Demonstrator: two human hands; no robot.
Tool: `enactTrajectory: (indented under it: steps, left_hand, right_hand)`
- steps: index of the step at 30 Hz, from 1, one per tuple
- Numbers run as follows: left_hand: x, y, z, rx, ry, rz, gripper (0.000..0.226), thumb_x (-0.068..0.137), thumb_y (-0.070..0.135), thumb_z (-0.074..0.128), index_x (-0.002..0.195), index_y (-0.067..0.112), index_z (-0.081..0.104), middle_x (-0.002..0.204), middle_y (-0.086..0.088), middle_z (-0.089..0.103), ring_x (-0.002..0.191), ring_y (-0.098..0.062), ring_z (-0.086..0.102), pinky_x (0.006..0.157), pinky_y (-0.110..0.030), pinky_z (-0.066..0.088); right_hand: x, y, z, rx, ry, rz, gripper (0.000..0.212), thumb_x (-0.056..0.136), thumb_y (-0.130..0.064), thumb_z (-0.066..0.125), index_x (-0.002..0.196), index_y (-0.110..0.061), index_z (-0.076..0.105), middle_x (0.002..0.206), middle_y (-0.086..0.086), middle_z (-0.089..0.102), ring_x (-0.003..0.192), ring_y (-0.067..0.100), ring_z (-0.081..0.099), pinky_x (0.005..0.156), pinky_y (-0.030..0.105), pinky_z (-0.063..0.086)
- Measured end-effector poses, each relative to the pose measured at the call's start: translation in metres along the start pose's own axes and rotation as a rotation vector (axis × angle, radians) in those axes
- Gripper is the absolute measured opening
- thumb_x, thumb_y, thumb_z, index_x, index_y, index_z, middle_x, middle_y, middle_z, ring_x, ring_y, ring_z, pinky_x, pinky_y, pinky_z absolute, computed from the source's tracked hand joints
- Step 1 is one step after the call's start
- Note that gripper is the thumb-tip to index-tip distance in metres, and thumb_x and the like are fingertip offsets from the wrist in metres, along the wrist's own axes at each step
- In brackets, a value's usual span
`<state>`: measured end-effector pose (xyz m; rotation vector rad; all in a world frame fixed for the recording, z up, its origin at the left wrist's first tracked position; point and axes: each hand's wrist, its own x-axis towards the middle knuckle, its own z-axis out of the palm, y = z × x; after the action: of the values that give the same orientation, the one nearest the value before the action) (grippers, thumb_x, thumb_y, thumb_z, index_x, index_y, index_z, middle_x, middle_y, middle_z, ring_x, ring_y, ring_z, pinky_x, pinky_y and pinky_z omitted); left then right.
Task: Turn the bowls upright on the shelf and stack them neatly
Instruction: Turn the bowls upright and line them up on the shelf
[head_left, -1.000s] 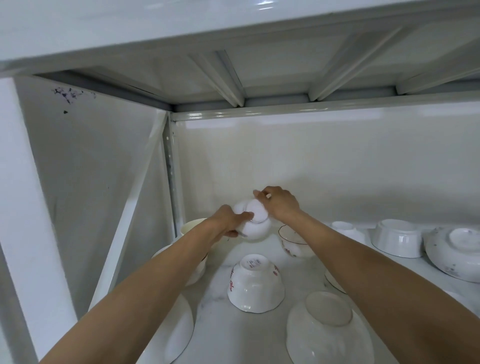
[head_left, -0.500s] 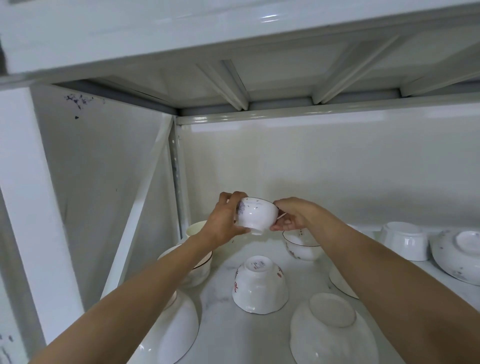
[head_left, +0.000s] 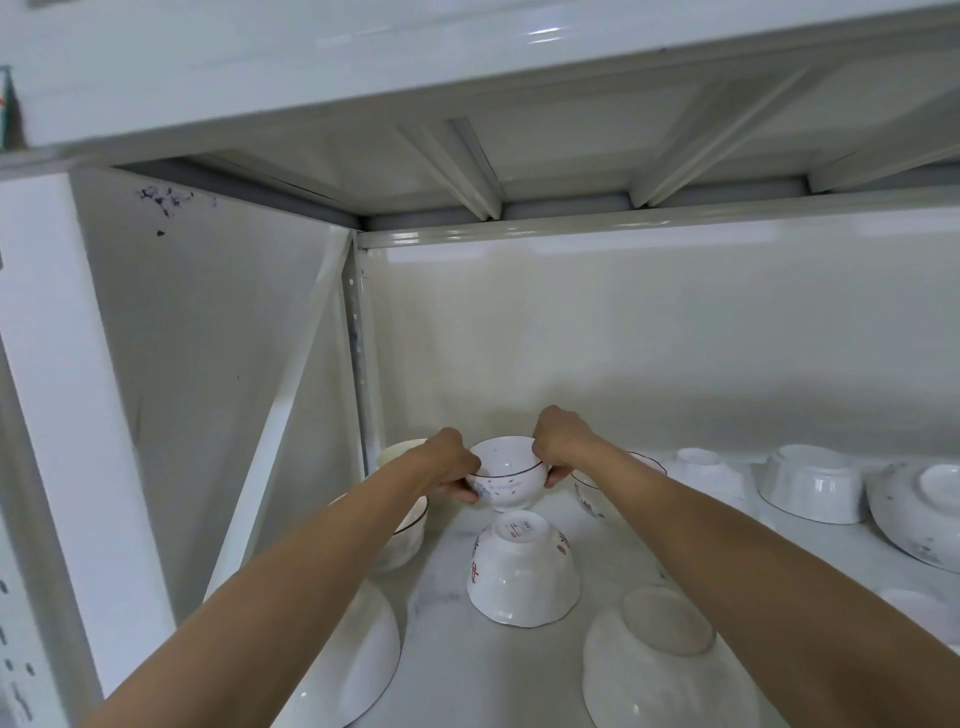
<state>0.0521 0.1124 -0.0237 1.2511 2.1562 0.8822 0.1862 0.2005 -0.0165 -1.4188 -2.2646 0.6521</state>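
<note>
At the shelf's back, head view: small bowl (head_left: 508, 475) upright, held above the shelf (head_left: 447, 649).
Left hand (head_left: 451, 464): fingers curled on its left side.
Right hand (head_left: 560, 443): fingers clamped on its right rim.
Below: overturned bowl (head_left: 522, 574).

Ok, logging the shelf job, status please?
Left hand and right hand both grip small bowl, upright. Upside-down bowl directly in front. Nothing blocking.
</note>
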Motion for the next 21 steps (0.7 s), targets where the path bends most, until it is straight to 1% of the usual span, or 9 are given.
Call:
enactTrajectory:
  steps: [2,6,9,12,14,16,17,19,21]
  left_hand:
    - [-0.002,0.001,0.003,0.046,-0.005,-0.009,0.009,0.086,0.002,0.049,0.078,0.004,0.047,0.057,-0.013,0.067,0.051,-0.023,0.066,0.066,-0.028,0.054]
    - [-0.008,0.006,0.008,0.149,-0.002,-0.012,0.012,0.087,0.002,0.046,0.078,0.009,0.042,0.064,-0.009,0.065,0.06,-0.021,0.066,0.056,-0.021,0.044]
    - [-0.01,0.009,0.01,0.209,0.001,-0.02,0.015,0.089,0.002,0.043,0.077,0.01,0.04,0.058,-0.005,0.064,0.048,-0.013,0.062,0.038,-0.016,0.039]
    - [-0.008,0.012,0.012,0.239,0.003,-0.004,0.016,0.088,0.001,0.043,0.076,0.01,0.043,0.061,-0.006,0.063,0.044,-0.013,0.061,0.038,-0.017,0.041]
    - [-0.008,0.012,0.012,0.276,0.007,0.021,0.017,0.087,0.0,0.043,0.074,0.011,0.043,0.053,-0.004,0.062,0.04,-0.012,0.06,0.036,-0.015,0.04]
    - [-0.007,0.011,0.011,0.362,0.015,0.069,0.017,0.085,0.001,0.045,0.073,0.012,0.041,0.048,-0.002,0.06,0.041,-0.014,0.059,0.038,-0.016,0.04]
    - [-0.007,0.011,0.01,0.414,0.029,0.097,0.016,0.084,0.003,0.048,0.073,0.012,0.04,0.053,-0.003,0.06,0.043,-0.017,0.059,0.043,-0.019,0.042]
    - [-0.01,0.014,0.009,0.588,0.111,0.16,0.008,0.085,0.01,0.052,0.081,0.009,0.046,0.074,-0.005,0.063,0.058,-0.022,0.061,0.054,-0.024,0.044]
    - [-0.011,0.021,0.009,0.774,0.232,0.217,0.016,0.088,0.019,0.052,0.101,0.009,0.055,0.101,-0.007,0.064,0.087,-0.027,0.063,0.069,-0.027,0.044]
  right_hand:
    - [-0.003,-0.001,0.002,-0.112,0.015,-0.064,0.02,0.08,0.008,0.043,0.072,-0.009,0.049,0.064,0.009,0.059,0.065,0.034,0.072,0.053,0.029,0.053]
    - [-0.006,0.001,0.007,-0.283,0.039,-0.12,0.018,0.081,0.008,0.048,0.08,-0.01,0.048,0.081,0.007,0.06,0.085,0.029,0.072,0.067,0.029,0.052]
    - [-0.006,0.004,0.012,-0.352,0.059,-0.128,0.03,0.081,0.007,0.05,0.108,-0.005,0.055,0.111,0.013,0.063,0.102,0.029,0.065,0.072,0.029,0.045]
    - [-0.004,0.007,0.016,-0.387,0.078,-0.136,0.035,0.084,0.003,0.052,0.119,-0.004,0.053,0.122,0.014,0.058,0.112,0.03,0.058,0.08,0.03,0.046]
    - [-0.004,0.007,0.017,-0.401,0.08,-0.146,0.034,0.086,0.001,0.053,0.119,-0.003,0.052,0.123,0.015,0.058,0.113,0.031,0.058,0.084,0.031,0.047]
    - [-0.005,0.007,0.018,-0.416,0.088,-0.163,0.032,0.086,0.002,0.052,0.118,-0.002,0.054,0.122,0.016,0.059,0.113,0.031,0.058,0.084,0.031,0.047]
    - [-0.005,0.007,0.017,-0.419,0.094,-0.169,0.031,0.086,0.002,0.052,0.117,-0.001,0.054,0.122,0.016,0.059,0.113,0.031,0.058,0.084,0.031,0.047]
    - [-0.007,0.008,0.013,-0.413,0.121,-0.172,0.031,0.086,0.002,0.052,0.117,-0.001,0.055,0.122,0.016,0.059,0.113,0.031,0.058,0.084,0.031,0.047]
    - [-0.008,0.01,0.004,-0.389,0.163,-0.166,0.029,0.086,0.002,0.052,0.114,-0.002,0.056,0.12,0.016,0.06,0.111,0.031,0.059,0.08,0.029,0.046]
